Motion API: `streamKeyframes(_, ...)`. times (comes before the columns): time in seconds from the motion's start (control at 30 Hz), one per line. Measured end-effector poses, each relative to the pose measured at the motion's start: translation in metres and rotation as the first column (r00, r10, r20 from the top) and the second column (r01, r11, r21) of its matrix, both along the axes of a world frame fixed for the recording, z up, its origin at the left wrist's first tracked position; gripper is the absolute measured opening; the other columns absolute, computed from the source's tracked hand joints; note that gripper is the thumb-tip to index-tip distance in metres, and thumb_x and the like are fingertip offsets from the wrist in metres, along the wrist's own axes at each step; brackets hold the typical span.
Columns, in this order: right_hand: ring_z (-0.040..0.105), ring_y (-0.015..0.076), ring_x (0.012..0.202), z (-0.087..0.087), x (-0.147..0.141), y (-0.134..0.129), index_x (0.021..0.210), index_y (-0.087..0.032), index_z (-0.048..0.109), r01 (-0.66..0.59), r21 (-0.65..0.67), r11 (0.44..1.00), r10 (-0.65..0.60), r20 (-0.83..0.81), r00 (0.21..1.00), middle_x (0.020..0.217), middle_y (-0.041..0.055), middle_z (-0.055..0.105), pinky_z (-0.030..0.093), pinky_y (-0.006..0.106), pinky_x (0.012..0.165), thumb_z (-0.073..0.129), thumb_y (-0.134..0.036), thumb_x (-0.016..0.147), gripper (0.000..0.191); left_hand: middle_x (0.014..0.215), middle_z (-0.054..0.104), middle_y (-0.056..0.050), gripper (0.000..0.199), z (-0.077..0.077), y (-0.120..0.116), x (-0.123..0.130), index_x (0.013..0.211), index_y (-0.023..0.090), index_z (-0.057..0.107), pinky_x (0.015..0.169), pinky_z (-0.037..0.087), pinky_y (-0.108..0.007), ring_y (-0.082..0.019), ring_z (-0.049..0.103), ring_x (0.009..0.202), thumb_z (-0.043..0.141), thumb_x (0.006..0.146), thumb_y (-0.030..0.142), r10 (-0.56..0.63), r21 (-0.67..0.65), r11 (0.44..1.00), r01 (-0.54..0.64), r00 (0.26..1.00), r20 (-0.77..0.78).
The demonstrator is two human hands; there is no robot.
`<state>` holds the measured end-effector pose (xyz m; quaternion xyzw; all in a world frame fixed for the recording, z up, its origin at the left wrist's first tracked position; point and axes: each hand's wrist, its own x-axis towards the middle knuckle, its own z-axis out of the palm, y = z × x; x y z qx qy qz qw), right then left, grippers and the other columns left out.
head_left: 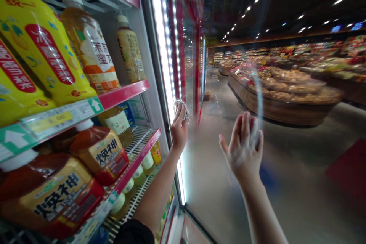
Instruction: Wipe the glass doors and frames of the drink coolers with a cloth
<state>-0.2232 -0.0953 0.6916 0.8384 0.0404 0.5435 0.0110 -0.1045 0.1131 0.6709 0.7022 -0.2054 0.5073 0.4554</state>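
My left hand reaches forward past the shelves, its fingers pressing a crumpled whitish cloth at the glass door, beside the bright light strip. My right hand is raised to the right of it with the fingers stretched out and the thumb apart. It appears to lie against the clear glass door, though I cannot tell for sure whether the palm touches. A pale curved streak crosses the glass at that hand.
On the left, a drinks cooler holds yellow-labelled bottles, a jasmine tea bottle and large brown tea bottles. Red-edged shelves jut towards my left arm. Beyond the glass stands a wooden produce display on a shiny floor.
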Motion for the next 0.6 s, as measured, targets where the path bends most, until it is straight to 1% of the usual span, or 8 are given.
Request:
streamKeyframes(0.07, 0.046, 0.0430, 0.160, -0.001, 0.001, -0.001, 0.181, -0.007, 0.002, -0.006, 0.014, 1.000, 0.006, -0.021, 1.000, 0.178, 0.0299, 0.039, 0.040, 0.057, 0.125, 0.057, -0.036, 0.107, 0.096, 0.172, 0.053, -0.007, 0.060, 0.001, -0.008, -0.005, 0.163, 0.031, 0.060, 0.136, 0.043, -0.046, -0.023, 0.045, 0.164, 0.053, 0.108, 0.008, -0.064, 0.059, 0.996, 0.062, 0.998, 0.025)
streamKeyframes(0.13, 0.043, 0.0437, 0.163, -0.002, 0.004, -0.002, 0.181, -0.006, 0.001, -0.013, 0.021, 1.000, 0.014, -0.037, 0.999, 0.180, 0.0299, 0.036, 0.039, 0.059, 0.126, 0.057, -0.035, 0.106, 0.097, 0.173, 0.053, -0.007, 0.057, 0.008, -0.012, -0.004, 0.162, 0.031, 0.061, 0.137, 0.041, -0.047, -0.023, 0.043, 0.165, 0.052, 0.109, 0.010, -0.102, 0.096, 0.991, 0.096, 0.993, 0.061)
streamKeyframes(0.23, 0.036, 0.0441, 0.166, -0.001, 0.007, -0.007, 0.180, -0.005, 0.000, -0.044, 0.018, 0.999, 0.045, -0.048, 0.998, 0.182, 0.0302, 0.031, 0.036, 0.060, 0.129, 0.056, -0.035, 0.107, 0.097, 0.171, 0.055, -0.007, 0.057, 0.014, -0.010, 0.003, 0.160, 0.029, 0.063, 0.138, 0.040, -0.047, -0.022, 0.044, 0.165, 0.050, 0.108, 0.007, -0.072, 0.063, 0.996, 0.068, 0.995, 0.064)
streamKeyframes(0.3, 0.032, 0.0431, 0.169, 0.000, 0.006, -0.012, 0.180, -0.008, -0.004, -0.090, 0.004, 0.996, 0.090, -0.058, 0.994, 0.183, 0.0287, 0.028, 0.035, 0.060, 0.131, 0.055, -0.036, 0.109, 0.097, 0.170, 0.056, -0.008, 0.058, 0.007, -0.011, 0.003, 0.159, 0.029, 0.064, 0.138, 0.040, -0.048, -0.023, 0.045, 0.165, 0.050, 0.108, 0.005, -0.040, 0.015, 0.999, 0.040, 0.999, 0.024)
streamKeyframes(0.37, 0.030, 0.0410, 0.170, 0.002, -0.002, -0.017, 0.180, -0.013, -0.009, -0.140, -0.008, 0.990, 0.139, -0.075, 0.987, 0.185, 0.0256, 0.025, 0.035, 0.059, 0.132, 0.052, -0.039, 0.111, 0.096, 0.170, 0.056, -0.008, 0.059, -0.006, -0.018, -0.004, 0.160, 0.030, 0.063, 0.137, 0.041, -0.049, -0.023, 0.046, 0.164, 0.050, 0.108, 0.005, -0.026, -0.018, 1.000, 0.026, 1.000, -0.008)
streamKeyframes(0.43, 0.032, 0.0388, 0.170, -0.001, -0.015, -0.023, 0.181, -0.017, -0.008, -0.148, -0.005, 0.989, 0.148, -0.076, 0.986, 0.186, 0.0224, 0.026, 0.036, 0.058, 0.133, 0.051, -0.040, 0.112, 0.094, 0.170, 0.057, -0.007, 0.059, -0.020, -0.030, -0.013, 0.162, 0.031, 0.061, 0.137, 0.041, -0.049, -0.023, 0.048, 0.163, 0.049, 0.109, 0.006, -0.039, -0.011, 0.999, 0.039, 0.999, 0.003)
streamKeyframes(0.5, 0.037, 0.0376, 0.168, -0.008, -0.031, -0.031, 0.182, -0.019, 0.001, -0.091, 0.014, 0.996, 0.092, -0.040, 0.995, 0.184, 0.0202, 0.033, 0.036, 0.056, 0.134, 0.053, -0.042, 0.112, 0.090, 0.169, 0.058, -0.007, 0.059, -0.026, -0.042, -0.021, 0.164, 0.032, 0.057, 0.137, 0.041, -0.048, -0.022, 0.046, 0.163, 0.049, 0.111, 0.008, -0.077, 0.035, 0.997, 0.075, 0.996, 0.053)
streamKeyframes(0.6, 0.039, 0.0419, 0.167, -0.025, -0.051, -0.047, 0.182, -0.018, 0.010, 0.028, 0.069, 0.997, -0.029, 0.004, 1.000, 0.181, 0.0218, 0.038, 0.036, 0.059, 0.134, 0.054, -0.046, 0.111, 0.089, 0.167, 0.061, -0.005, 0.057, -0.019, -0.051, -0.023, 0.164, 0.034, 0.058, 0.138, 0.039, -0.048, -0.022, 0.044, 0.164, 0.050, 0.112, 0.011, -0.136, 0.098, 0.987, 0.126, 0.985, 0.102)
